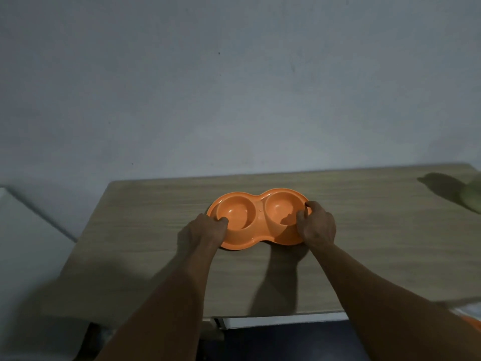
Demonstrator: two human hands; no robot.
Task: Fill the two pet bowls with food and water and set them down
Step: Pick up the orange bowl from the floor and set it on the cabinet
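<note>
Grip is two-handed, one hand on each end of the orange double bowl (pixel 260 213). Left hand (pixel 208 230) clamps the left end: fingers curled over the near-left rim, tips at the edge of the left well (pixel 234 211). Right hand (pixel 317 227) clamps the right end: fingers hooked over the outer rim, thumb side by the right well (pixel 278 207). Both hands are closed on the plastic, with the bowl spanning between them and its long axis running left-right.

Double bowl lies mid-table, a bit left of centre on the wooden table (pixel 377 243), nearer the far edge than the near one. Far side is tipped slightly up to the right. Cannot tell whether the base is flat on the table or just lifted; dark shadow under the near rim. Both wells show bare orange bottoms.

Both forearms are bare, reaching in from the bottom.

Grey wall (pixel 234 87) stands behind the table. Blurred greenish object (pixel 472 198) at the right edge of the table, well apart from the bowl. White surface (pixel 26 243) left of the table.
</note>
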